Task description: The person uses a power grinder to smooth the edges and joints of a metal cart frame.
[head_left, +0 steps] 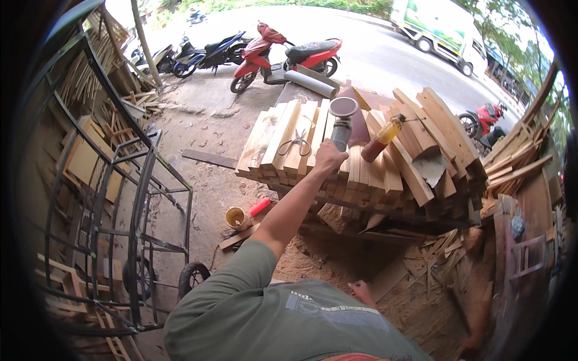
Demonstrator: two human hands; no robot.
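My left hand [330, 155] is closed around the grey body of what looks like an angle grinder [341, 133], its round disc turned upward. The tool is over a stack of sawn wood pieces [292, 129]. Left of it, a pair of scissors [295, 143] lies on the wood. To the right, a bottle of amber and reddish liquid [383, 138] leans on the stack. A brown sheet [359, 125] lies partly behind the tool. Below the stack, beside my torso, my right hand [363, 293] shows in part; its fingers are too small and hidden to read.
A black metal frame with wheels [141, 240] stands at the left. On the dusty ground are a bucket [236, 218] and a red cylindrical object [259, 207]. Scrap wood [442, 256] lies at lower right. A red motor scooter [283, 57] and a white truck [442, 33] are beyond.
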